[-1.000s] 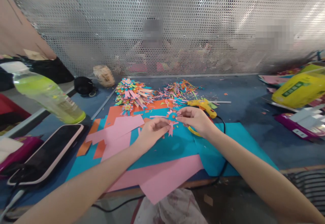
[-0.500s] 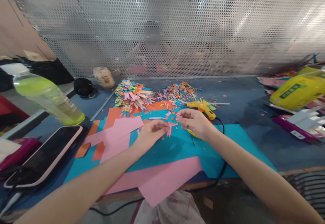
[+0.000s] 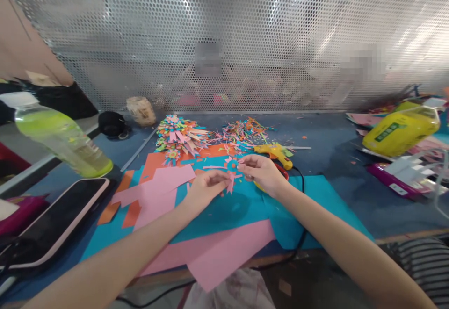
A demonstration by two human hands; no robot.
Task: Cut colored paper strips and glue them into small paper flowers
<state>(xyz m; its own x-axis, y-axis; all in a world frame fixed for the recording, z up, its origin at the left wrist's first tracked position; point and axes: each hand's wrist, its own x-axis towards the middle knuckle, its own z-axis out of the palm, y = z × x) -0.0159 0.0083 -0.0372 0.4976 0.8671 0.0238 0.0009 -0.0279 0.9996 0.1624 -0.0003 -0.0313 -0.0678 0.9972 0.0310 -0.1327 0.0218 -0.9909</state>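
Between my two hands is a small paper flower with a blue ring centre and pink notched strips around it. My left hand pinches its lower left side, where a pink strip hangs down. With thumb and forefinger, my right hand grips its right edge. Under both hands lie blue paper sheets. Just beyond my right hand rests a yellow glue gun, and red-handled scissors are partly hidden behind that hand.
A heap of finished paper flowers and a pile of paper shreds lie at the back. Pink sheets overhang the front edge. A green bottle and a phone are left; a yellow bottle is right.
The whole view has shifted slightly, with things appearing a little lower and further left. Both hands keep their pinch on the paper flower.
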